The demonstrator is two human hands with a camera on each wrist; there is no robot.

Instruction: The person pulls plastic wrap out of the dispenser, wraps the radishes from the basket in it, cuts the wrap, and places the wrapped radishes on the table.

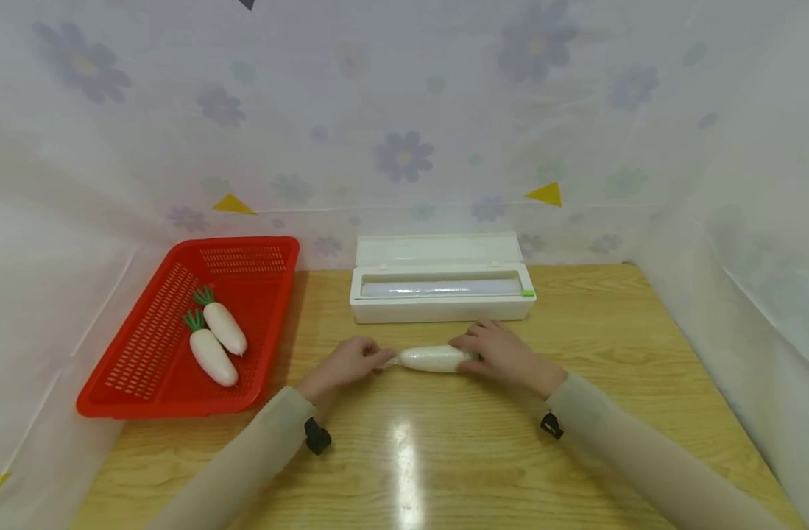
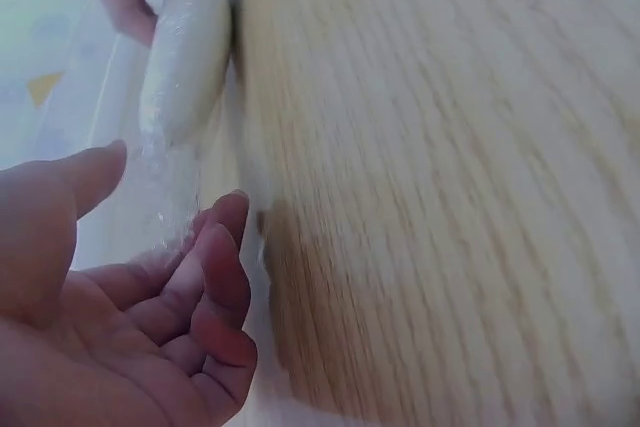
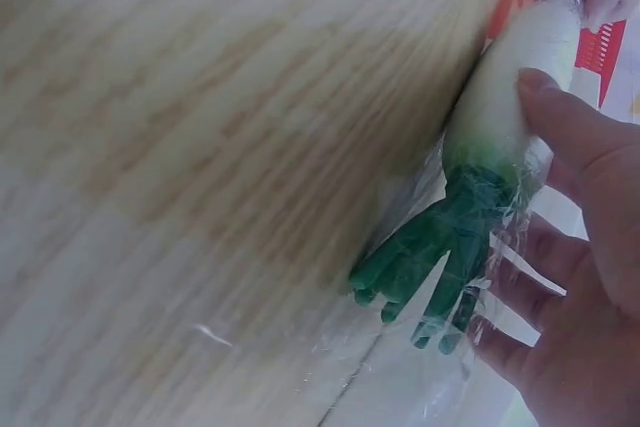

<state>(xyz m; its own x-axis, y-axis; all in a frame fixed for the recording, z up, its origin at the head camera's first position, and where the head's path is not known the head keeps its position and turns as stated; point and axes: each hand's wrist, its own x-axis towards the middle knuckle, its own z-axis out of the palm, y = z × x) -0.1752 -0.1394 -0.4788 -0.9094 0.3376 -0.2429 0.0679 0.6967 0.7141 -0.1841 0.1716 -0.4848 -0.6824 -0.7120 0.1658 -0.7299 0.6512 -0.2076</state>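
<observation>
A white radish (image 1: 433, 358) wrapped in clear plastic wrap lies sideways on the table. My right hand (image 1: 500, 355) holds its leafy end, thumb on the near side and fingers on the far side. Green leaves (image 3: 440, 257) show under loose film in the right wrist view; in the head view that hand hides them. At the other end, my left hand (image 1: 347, 364) has its fingers curled at the gathered tail of plastic wrap (image 2: 170, 192). Behind both hands stands a white wrap dispenser box (image 1: 444, 311), its lid (image 1: 437, 250) raised and a film roll (image 1: 444, 287) inside.
On the left is a red plastic basket (image 1: 271, 353) holding two unwrapped white radishes (image 1: 212, 357) with green tops. The wooden table (image 1: 497, 464) extends in front of the hands and to the right. Flower-patterned curtains (image 1: 404, 88) enclose the back and sides.
</observation>
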